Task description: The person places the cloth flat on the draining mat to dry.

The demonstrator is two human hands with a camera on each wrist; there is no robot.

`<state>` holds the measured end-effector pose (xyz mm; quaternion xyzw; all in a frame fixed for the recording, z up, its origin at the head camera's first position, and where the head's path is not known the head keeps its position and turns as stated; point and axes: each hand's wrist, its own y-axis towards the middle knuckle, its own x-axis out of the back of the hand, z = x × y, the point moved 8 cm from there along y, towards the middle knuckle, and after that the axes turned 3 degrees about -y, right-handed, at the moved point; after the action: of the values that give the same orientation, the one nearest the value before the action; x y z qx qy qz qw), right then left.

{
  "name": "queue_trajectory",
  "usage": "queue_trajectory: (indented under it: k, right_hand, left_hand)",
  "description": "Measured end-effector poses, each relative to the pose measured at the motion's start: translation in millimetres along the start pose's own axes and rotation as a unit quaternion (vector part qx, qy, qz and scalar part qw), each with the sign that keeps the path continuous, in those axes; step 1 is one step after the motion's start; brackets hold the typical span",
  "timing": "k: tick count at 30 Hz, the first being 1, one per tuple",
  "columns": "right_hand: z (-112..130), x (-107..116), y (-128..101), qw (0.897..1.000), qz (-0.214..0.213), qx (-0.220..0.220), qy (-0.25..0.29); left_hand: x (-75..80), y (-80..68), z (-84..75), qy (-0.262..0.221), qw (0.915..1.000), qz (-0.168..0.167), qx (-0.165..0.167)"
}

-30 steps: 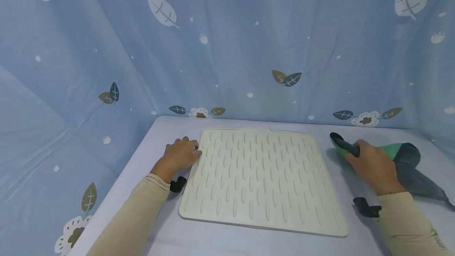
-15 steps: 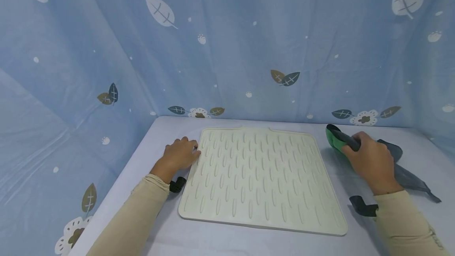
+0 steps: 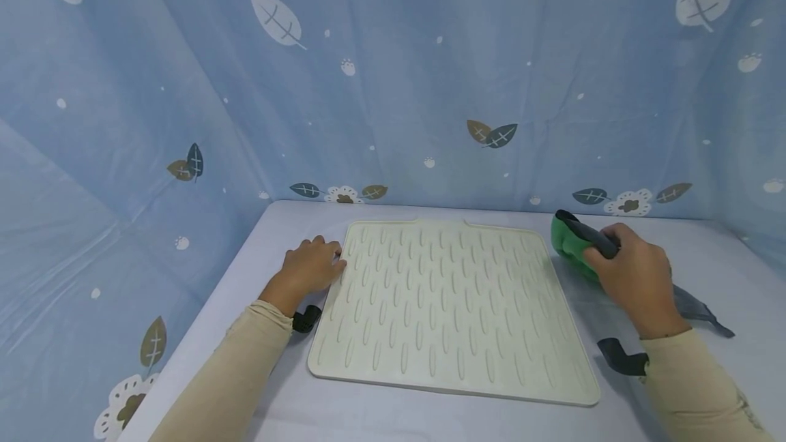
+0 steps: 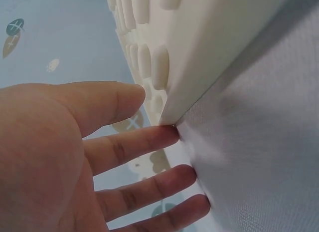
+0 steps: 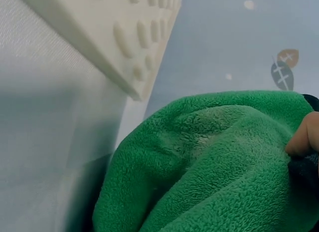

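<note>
A cream drying mat (image 3: 442, 305) with raised oval ridges lies flat on the white tabletop. At its left edge is my left hand (image 3: 311, 266), the thumb by the ridged top and the index fingertip at the side edge. In the left wrist view, the left hand's fingers (image 4: 149, 192) extend fairly straight, with their tips on the tabletop. My right hand (image 3: 635, 278) grips a green and dark grey cleaning cloth (image 3: 571, 245) just beyond the mat's right edge. The cloth's fuzzy green side (image 5: 214, 162) bulges in folds in the right wrist view, and the thumb presses on it.
White cloth covers the table (image 3: 510, 421). A blue leaf-patterned curtain (image 3: 417, 74) hangs behind and to the left. Black wrist mounts (image 3: 623, 358) show on both sleeves. A dark grey corner of the cloth trails to the right of the right hand.
My right hand has moved left and slightly away from me, bringing the cloth closer to the mat. More of its green side shows now. The left hand and mat stay put.
</note>
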<state>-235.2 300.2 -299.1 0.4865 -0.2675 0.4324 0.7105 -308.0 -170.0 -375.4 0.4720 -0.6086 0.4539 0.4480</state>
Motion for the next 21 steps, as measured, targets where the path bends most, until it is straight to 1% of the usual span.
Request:
queue_trajectory:
  k: [4, 9, 16, 21]
  right_hand:
    - [6, 3, -1, 1.000, -0.010, 0.005, 0.017]
    - [12, 7, -3, 1.000, -0.017, 0.008, 0.025]
    - [26, 14, -6, 0.997, -0.049, 0.042, 0.035]
    - [33, 17, -8, 0.997, -0.053, 0.048, 0.033]
  left_hand:
    - [-0.2, 0.1, 0.2, 0.001, 1.0000, -0.003, -0.003]
    - [0.1, 0.2, 0.0, 0.001, 1.0000, -0.008, -0.004]
    - [1.0, -1.2, -0.3, 0.002, 0.9999, -0.011, -0.005]
    - [-0.7, 0.6, 0.5, 0.004, 0.9999, -0.013, -0.008]
